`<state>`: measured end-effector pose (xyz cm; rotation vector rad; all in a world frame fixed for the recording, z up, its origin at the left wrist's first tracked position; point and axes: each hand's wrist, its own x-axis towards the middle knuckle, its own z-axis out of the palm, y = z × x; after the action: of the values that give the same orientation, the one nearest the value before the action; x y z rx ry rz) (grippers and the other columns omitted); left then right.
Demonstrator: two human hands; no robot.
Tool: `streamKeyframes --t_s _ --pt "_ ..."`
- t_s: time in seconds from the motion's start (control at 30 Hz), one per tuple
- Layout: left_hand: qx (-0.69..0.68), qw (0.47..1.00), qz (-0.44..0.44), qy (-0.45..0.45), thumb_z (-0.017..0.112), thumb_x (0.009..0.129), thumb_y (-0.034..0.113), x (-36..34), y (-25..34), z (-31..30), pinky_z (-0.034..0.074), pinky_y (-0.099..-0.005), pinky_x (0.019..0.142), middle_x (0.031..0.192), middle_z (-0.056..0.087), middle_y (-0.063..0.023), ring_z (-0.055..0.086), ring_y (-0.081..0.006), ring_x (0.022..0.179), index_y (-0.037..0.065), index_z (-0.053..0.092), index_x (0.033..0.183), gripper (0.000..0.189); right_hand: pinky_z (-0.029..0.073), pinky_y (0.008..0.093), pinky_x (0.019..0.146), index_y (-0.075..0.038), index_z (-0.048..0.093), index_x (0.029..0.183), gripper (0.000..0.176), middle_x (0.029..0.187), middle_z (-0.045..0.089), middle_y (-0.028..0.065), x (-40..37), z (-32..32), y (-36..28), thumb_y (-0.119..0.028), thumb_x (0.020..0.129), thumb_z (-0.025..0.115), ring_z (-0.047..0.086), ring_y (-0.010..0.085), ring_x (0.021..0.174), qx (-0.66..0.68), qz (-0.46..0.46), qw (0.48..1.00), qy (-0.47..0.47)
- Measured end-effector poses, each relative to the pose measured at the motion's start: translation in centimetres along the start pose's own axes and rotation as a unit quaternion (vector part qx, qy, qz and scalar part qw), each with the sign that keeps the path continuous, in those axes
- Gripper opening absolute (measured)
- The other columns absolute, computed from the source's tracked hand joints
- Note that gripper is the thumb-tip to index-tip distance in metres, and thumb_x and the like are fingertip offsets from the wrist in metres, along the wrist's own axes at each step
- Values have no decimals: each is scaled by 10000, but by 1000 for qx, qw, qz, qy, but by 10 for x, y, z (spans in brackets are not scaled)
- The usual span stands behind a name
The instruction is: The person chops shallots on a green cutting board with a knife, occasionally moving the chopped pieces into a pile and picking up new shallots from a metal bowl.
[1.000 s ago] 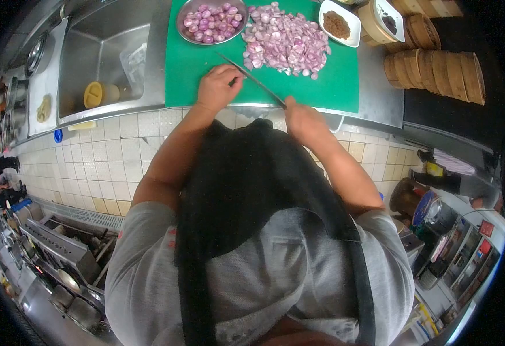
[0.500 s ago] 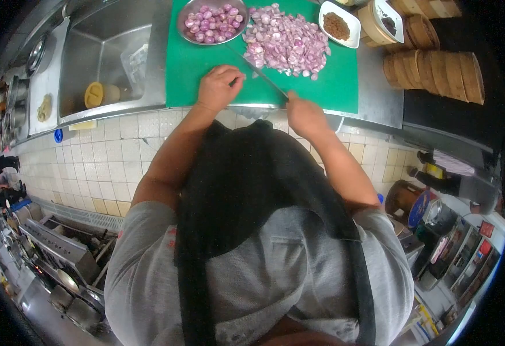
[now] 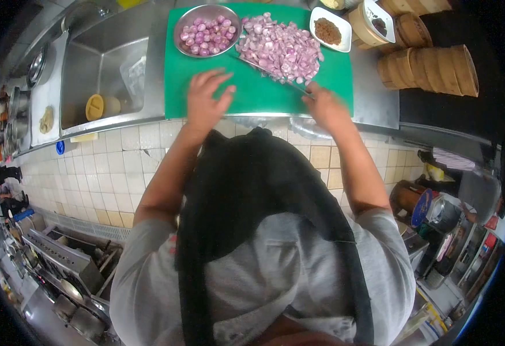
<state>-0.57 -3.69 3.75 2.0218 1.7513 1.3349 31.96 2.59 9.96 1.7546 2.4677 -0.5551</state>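
My right hand grips the handle of a knife, whose blade points left and lies against the near edge of a heap of sliced shallots. Over the left part of the green cutting board, my left hand holds nothing, its fingers apart and slightly blurred. Beyond that hand stands a metal bowl of whole peeled shallots. A white dish with brown minced food sits at the board's far right corner.
To the left is a steel sink with a yellow-lidded container in it. Bamboo steamers lie stacked at the right, near a white dish with dark bits. A stove stands behind me on the left.
My left hand has opened from a curled pose and moved slightly left. My right hand has shifted right, bringing the knife up to the sliced shallots.
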Motion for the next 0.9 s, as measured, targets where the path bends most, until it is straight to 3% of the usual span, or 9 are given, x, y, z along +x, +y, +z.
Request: streamKeyframes --t_s 0.07,0.17,0.27,0.4,0.57,0.67,0.77,0.87,0.9 --pt "-18 997 53 -61 844 863 330 20 27 1 342 -551 1223 1515 601 -115 458 -407 1436 170 746 1327 500 564 524 880 -148 621 1229 268 1161 731 157 -5 -32 -11 -325 1028 606 718 395 1032 -20 -15 999 22" --pt "7 986 115 -123 825 866 473 38 54 19 227 -631 1262 1682 404 -136 252 -507 1551 226 705 1417 616 558 519 891 -143 653 1183 249 1150 733 146 -11 -53 -15 -281 976 673 719 394 1016 -33 -39 996 68" --pt "48 972 126 -191 770 882 593 50 61 44 147 -687 1265 1751 267 -130 107 -555 1589 269 619 1517 729 556 514 878 -139 680 1169 265 1117 741 137 -21 -72 -15 -235 926 721 722 390 990 -31 -81 989 122" --pt "111 971 106 -181 737 886 656 58 46 74 96 -690 1275 1753 266 -130 76 -558 1598 267 539 1576 816 557 506 852 -136 712 1139 275 1078 752 125 -43 -102 -12 -169 872 771 723 389 975 -82 -47 983 154" --pt "143 967 87 -194 721 902 654 60 31 80 80 -722 1262 1776 196 -131 60 -566 1599 280 471 1621 848 556 482 858 -125 726 1150 318 1112 758 134 -72 -130 15 -141 844 811 729 374 1007 -48 26 985 166" --pt "129 977 83 -145 753 902 525 65 32 80 103 -684 1272 1743 296 -131 111 -560 1586 230 680 1433 611 558 454 841 -99 717 1167 326 1079 762 156 -87 -137 30 -147 860 814 735 376 975 2 85 981 174" --pt "138 982 95 -90 780 870 349 77 20 71 222 -679 1236 1617 507 -117 271 -534 1537 185 818 1124 305 563 424 828 -86 718 1173 317 1037 768 174 -98 -132 35 -146 877 817 743 351 938 62 136 971 188" --pt "131 988 81 33 767 845 233 100 -2 66 329 -635 1188 1394 697 -78 478 -437 1422 165 830 921 119 560 369 810 -51 713 1178 308 994 776 168 -103 -105 56 -119 897 819 741 262 885 148 129 959 202" --pt "126 989 68 32 758 856 229 108 -16 63 370 -616 1144 1361 715 -73 517 -424 1381 176 828 929 114 556 355 801 -40 711 1175 304 986 778 158 -103 -97 57 -110 900 820 730 233 875 177 130 955 200"
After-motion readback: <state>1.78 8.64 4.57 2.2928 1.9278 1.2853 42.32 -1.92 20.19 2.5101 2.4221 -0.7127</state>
